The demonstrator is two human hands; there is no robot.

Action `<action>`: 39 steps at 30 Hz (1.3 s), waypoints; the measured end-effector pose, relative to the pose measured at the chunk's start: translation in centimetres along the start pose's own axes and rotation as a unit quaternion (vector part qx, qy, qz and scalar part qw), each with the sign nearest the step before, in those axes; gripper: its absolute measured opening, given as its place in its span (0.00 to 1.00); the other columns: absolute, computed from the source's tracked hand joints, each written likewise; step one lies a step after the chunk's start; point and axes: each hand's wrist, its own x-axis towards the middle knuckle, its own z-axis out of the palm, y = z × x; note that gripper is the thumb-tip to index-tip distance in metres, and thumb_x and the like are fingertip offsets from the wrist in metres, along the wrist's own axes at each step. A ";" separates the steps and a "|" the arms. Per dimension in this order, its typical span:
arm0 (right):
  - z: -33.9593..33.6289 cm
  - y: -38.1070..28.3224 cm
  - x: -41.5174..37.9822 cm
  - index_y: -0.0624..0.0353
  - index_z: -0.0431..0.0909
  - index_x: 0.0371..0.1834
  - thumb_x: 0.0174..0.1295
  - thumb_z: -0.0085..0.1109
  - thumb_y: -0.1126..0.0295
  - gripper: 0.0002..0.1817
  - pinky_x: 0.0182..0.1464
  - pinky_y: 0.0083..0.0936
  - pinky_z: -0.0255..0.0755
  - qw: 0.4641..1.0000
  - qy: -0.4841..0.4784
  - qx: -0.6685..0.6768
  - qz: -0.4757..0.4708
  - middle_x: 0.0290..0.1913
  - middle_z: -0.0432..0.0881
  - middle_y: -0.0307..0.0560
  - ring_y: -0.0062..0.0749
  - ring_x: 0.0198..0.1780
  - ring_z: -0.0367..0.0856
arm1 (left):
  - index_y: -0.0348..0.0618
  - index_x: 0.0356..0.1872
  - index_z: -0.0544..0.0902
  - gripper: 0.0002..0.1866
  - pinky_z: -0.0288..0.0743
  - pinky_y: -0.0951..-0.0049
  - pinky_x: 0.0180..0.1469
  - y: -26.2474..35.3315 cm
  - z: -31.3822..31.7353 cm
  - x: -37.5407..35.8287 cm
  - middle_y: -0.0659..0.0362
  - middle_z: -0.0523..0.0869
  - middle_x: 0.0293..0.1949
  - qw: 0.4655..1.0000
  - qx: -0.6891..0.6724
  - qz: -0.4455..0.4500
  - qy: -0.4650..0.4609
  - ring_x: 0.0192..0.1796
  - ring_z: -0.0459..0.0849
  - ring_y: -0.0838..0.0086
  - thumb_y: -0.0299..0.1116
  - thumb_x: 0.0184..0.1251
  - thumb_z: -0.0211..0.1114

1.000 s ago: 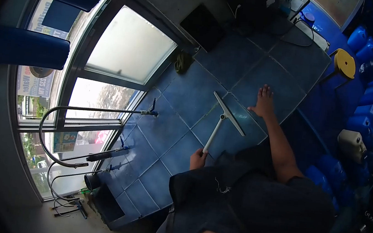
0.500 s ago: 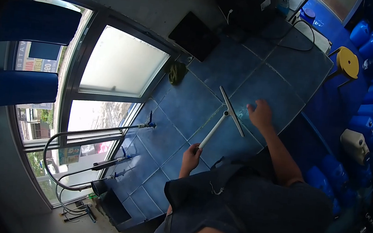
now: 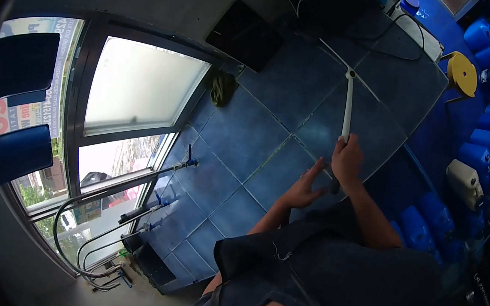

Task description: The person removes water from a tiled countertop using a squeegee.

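My right hand point(image 3: 348, 163) is wrapped around the pale handle of a squeegee point(image 3: 348, 107). The handle points away from me, with its dark butt end showing below my fist. Its thin blade lies across the far part of the blue tiled counter point(image 3: 259, 136). Close by on the left, my left hand point(image 3: 303, 188) is open, fingers stretched toward the lower end of the handle. It appears apart from the handle.
A dark green cloth point(image 3: 223, 88) lies by the window. Taps with hoses point(image 3: 192, 163) line the counter's left edge. A black flat panel point(image 3: 246, 35) sits farther back. On the right are a yellow stool point(image 3: 462, 74) and several blue jugs point(image 3: 477, 158).
The squeegee has passed from my left hand to my right hand and moved farther up the counter. My left hand has opened and come right, beside my right hand.
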 end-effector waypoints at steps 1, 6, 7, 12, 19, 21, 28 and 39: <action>-0.2 0.5 1.1 0.65 0.69 0.42 0.70 0.52 0.66 0.11 0.29 0.45 0.75 1.000 0.005 -0.001 0.006 0.28 0.80 0.56 0.53 0.29 0.82 | 0.39 0.75 0.55 0.39 0.60 0.62 0.71 -0.5 -0.3 0.0 0.44 0.68 0.69 0.998 0.031 -0.040 -0.022 0.72 0.66 0.55 0.32 0.65 0.64; -2.3 3.7 6.8 0.65 0.71 0.46 0.72 0.49 0.69 0.09 0.33 0.36 0.77 0.984 0.081 -0.160 -0.007 0.40 0.77 0.55 0.45 0.35 0.82 | 0.38 0.67 0.67 0.30 0.66 0.59 0.67 -4.0 -1.8 -1.7 0.45 0.75 0.63 0.988 0.051 -0.141 -0.040 0.67 0.72 0.52 0.37 0.67 0.64; -2.8 4.6 8.0 0.65 0.71 0.46 0.72 0.49 0.69 0.09 0.33 0.36 0.77 0.982 0.084 -0.166 0.006 0.40 0.77 0.55 0.45 0.35 0.82 | 0.38 0.64 0.70 0.27 0.67 0.59 0.66 -4.5 -2.4 -2.4 0.45 0.77 0.60 0.986 0.067 -0.149 -0.024 0.65 0.74 0.51 0.37 0.67 0.64; -5.4 8.7 13.0 0.64 0.69 0.65 0.72 0.50 0.70 0.20 0.32 0.33 0.79 0.959 0.111 -0.260 -0.023 0.37 0.76 0.50 0.37 0.33 0.81 | 0.37 0.58 0.75 0.21 0.70 0.59 0.61 -6.8 -5.2 -5.9 0.45 0.80 0.54 0.970 0.129 -0.204 0.006 0.59 0.77 0.49 0.36 0.67 0.63; -6.0 9.9 15.6 0.45 0.56 0.77 0.72 0.48 0.70 0.30 0.31 0.31 0.78 0.961 0.004 -0.275 -0.021 0.36 0.75 0.49 0.34 0.29 0.79 | 0.41 0.61 0.74 0.23 0.72 0.59 0.61 -9.7 -6.4 -8.5 0.45 0.75 0.60 0.947 0.197 -0.245 0.064 0.63 0.74 0.49 0.36 0.66 0.64; -5.2 9.5 13.7 0.46 0.54 0.77 0.73 0.47 0.69 0.30 0.31 0.31 0.78 0.963 -0.004 -0.269 -0.015 0.36 0.74 0.50 0.34 0.28 0.78 | 0.33 0.70 0.61 0.38 0.58 0.50 0.71 -9.6 -4.9 -8.4 0.31 0.58 0.69 0.901 0.348 -0.232 0.114 0.72 0.56 0.35 0.39 0.63 0.66; -3.4 4.8 0.5 0.46 0.41 0.80 0.71 0.49 0.69 0.38 0.30 0.33 0.79 0.956 -0.177 -0.235 -0.005 0.37 0.75 0.55 0.38 0.28 0.80 | 0.29 0.74 0.40 0.56 0.49 0.43 0.73 -10.7 -2.8 -6.9 0.21 0.33 0.71 0.865 0.362 -0.348 0.015 0.73 0.37 0.22 0.47 0.60 0.70; -12.5 9.1 7.7 0.55 0.52 0.77 0.72 0.43 0.69 0.30 0.33 0.38 0.80 0.955 0.021 -0.283 0.085 0.39 0.81 0.59 0.46 0.34 0.84 | 0.35 0.72 0.59 0.44 0.56 0.56 0.72 -11.7 -4.1 -13.6 0.26 0.48 0.72 0.902 0.278 -0.280 0.177 0.76 0.52 0.40 0.49 0.62 0.69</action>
